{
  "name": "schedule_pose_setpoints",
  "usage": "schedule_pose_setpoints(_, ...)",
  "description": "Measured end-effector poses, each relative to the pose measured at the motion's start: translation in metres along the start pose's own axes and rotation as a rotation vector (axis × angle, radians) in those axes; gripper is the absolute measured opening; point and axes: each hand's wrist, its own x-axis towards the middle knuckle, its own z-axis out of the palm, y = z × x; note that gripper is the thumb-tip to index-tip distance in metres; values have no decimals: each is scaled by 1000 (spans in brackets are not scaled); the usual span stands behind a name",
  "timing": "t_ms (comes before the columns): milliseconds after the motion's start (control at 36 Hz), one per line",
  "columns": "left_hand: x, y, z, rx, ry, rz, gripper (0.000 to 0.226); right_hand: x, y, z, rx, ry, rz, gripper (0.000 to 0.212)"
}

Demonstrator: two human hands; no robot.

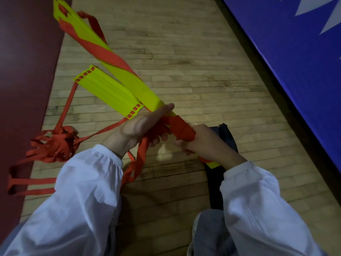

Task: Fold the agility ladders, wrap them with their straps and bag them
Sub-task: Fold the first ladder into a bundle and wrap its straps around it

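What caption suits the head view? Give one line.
Left hand holds the red strap while right hand grips the strap-wrapped folded ladder; a second ladder lies beside it.

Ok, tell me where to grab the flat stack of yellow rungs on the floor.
Probably grip the stack across its middle, coming from its left long edge: it lies fanned out flat, so a grip spanning its width gathers it all, and the wrapped bundle crowds the right edge.

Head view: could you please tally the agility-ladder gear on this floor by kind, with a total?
Flat yellow plastic rung stacks: 2, the held stack and the floor stack
Tangled heaps of red webbing strap: 1
Dark fabric bags: 1
Total: 4
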Motion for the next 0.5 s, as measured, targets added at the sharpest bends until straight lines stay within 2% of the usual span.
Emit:
schedule_pose_setpoints(167, 2, -2, 3, -19, 32, -28, 50, -1, -1, 0, 42, -44, 17, 9)
schedule_pose_setpoints(250, 1, 0, 2, -21, 7, -23, 50, -3, -3, -3, 124, -69, 40, 29)
schedule_pose_setpoints(361, 0, 1, 1, -17, -16, 1, 50, -5, -8, -8, 307, -78, 162, 57)
schedule_pose_setpoints(500, 0, 2, 3, 10, -4, 14, 50, -6, -8, -9, 321, -91, 183, 63)
